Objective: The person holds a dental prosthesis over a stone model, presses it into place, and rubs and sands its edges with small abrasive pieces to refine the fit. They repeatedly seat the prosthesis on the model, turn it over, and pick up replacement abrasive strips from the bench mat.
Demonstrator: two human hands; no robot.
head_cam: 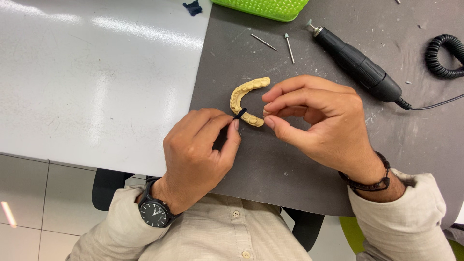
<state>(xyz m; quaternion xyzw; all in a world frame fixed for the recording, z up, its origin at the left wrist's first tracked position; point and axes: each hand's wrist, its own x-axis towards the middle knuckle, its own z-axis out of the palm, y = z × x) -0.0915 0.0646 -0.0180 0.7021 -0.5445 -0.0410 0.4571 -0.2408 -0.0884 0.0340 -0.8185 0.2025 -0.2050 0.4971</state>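
A yellow, horseshoe-shaped dental arch model (244,98) lies on a dark grey work mat (309,159). My left hand (198,150) pinches a small dark blue piece (240,113) against the near end of the model. The thumb and forefinger of my right hand (319,121) grip that same end of the model from the right. A black watch is on my left wrist and a dark beaded bracelet on my right.
A black rotary handpiece (360,65) with a coiled cable (442,55) lies at the upper right of the mat. Two thin burs (289,48) rest beside it. A green basket (263,7) stands at the top, and a white tabletop (96,77) spreads to the left.
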